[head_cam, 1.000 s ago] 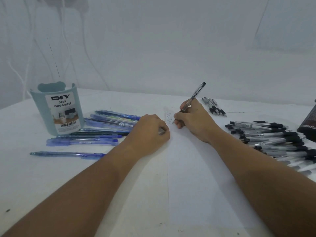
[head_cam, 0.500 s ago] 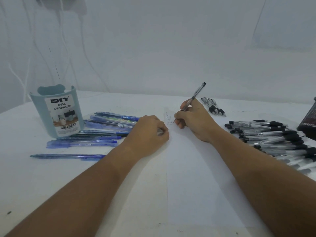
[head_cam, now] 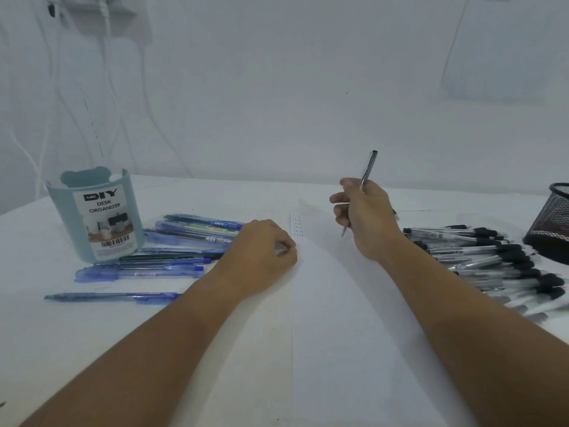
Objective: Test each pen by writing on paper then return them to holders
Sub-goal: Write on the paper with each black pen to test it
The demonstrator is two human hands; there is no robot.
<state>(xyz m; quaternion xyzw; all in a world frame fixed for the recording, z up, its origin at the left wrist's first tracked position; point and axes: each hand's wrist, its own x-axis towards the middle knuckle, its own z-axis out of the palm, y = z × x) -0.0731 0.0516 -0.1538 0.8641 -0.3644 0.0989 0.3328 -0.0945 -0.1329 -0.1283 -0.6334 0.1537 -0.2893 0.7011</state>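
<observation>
Fingers point(head_cam: 340, 199) of right hand point(head_cam: 366, 217) clamp pen point(head_cam: 368, 169) (tip off paper point(head_cam: 338, 318)).

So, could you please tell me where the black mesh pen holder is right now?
In the head view, the black mesh pen holder stands at the far right edge of the table, just beyond the pile of black-capped pens, right of the right hand.

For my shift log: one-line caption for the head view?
Right hand holds a clear black-tipped pen lifted off the white paper sheet; curled left hand rests at its edge.
</observation>
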